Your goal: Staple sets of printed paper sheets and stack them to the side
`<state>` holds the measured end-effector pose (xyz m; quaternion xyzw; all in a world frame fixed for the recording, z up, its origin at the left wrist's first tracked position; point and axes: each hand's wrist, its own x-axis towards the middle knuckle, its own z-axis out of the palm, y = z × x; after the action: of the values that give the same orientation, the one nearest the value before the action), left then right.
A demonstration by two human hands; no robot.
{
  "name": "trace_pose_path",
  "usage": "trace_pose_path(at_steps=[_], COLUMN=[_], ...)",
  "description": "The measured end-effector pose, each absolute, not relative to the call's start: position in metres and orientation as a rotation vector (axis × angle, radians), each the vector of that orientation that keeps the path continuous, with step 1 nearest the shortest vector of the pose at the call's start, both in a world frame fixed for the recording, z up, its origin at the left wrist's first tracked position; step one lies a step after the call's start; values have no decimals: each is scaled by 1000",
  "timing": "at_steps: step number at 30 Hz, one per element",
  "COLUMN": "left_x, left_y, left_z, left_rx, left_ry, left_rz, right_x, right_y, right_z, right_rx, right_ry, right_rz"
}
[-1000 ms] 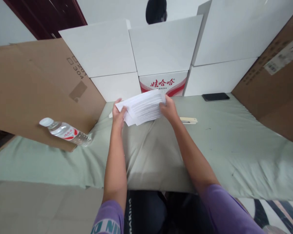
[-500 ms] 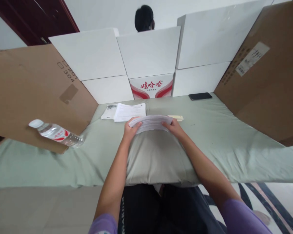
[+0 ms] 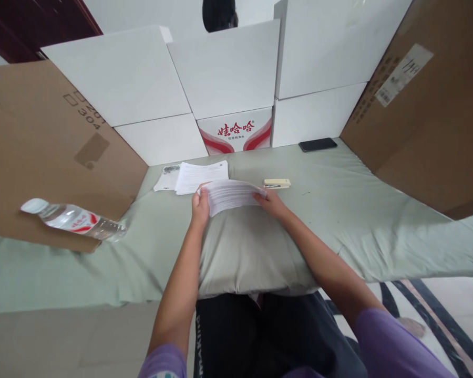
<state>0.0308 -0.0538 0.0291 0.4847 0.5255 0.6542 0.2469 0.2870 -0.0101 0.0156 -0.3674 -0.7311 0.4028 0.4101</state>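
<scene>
Two hands at one stack of printed sheets (image 3: 232, 193), held low over the pale green cloth (image 3: 362, 220) of the counter, just above a padded hump in that cloth near the front edge. Left hand (image 3: 201, 206) clasped on the stack's left end, thumb on top, fingers underneath; right hand (image 3: 271, 202) pinching the right end, fingertips under the edge. Stack tilted slightly, its top sheets fanned a little toward the left grip. Just behind the stack, flat on the cloth, lay a separate printed sheet (image 3: 202, 176), with a smaller white slip (image 3: 166, 182) touching its left side and something small and dark at the slip's far corner, too small to tell. Just right of the stack, near the right hand, lay a cream-coloured stapler (image 3: 276, 183). Farther back and to the right, well apart from the hands, lay a black phone (image 3: 317, 144) close to the wall of white boxes (image 3: 228, 68), one box (image 3: 235, 131) printed with red characters. Brown cardboard sheets (image 3: 43, 152) stood at both sides. At far left, well away from the paper, lay a clear water bottle (image 3: 73, 219) with a red label, on its side against the left cardboard. Purple sleeves at the bottom of the view; another person's dark hair (image 3: 219, 13) seen above the boxes.
</scene>
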Motion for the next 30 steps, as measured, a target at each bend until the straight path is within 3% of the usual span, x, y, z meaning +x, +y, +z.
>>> trace_pose_path(at_steps=[6, 10, 17, 23, 30], left_x=[31, 10, -17, 34, 53], left_y=[-45, -50, -63, -47, -40], left_z=[27, 41, 49, 18, 13], left_rx=[986, 848, 1015, 1551, 1648], left_ry=[1369, 1280, 1375, 1504, 1530], left_rz=[1881, 1555, 1059, 1177, 1287], right_x=[288, 296, 298, 290, 295], right_y=[-3, -5, -18, -22, -19], right_z=[5, 17, 32, 28, 30], right_rx=[-1002, -1026, -918, -889, -842], right_ry=[-1754, -1649, -2094, -2083, -2129], right_rz=[1272, 1330, 1553, 1695, 1799])
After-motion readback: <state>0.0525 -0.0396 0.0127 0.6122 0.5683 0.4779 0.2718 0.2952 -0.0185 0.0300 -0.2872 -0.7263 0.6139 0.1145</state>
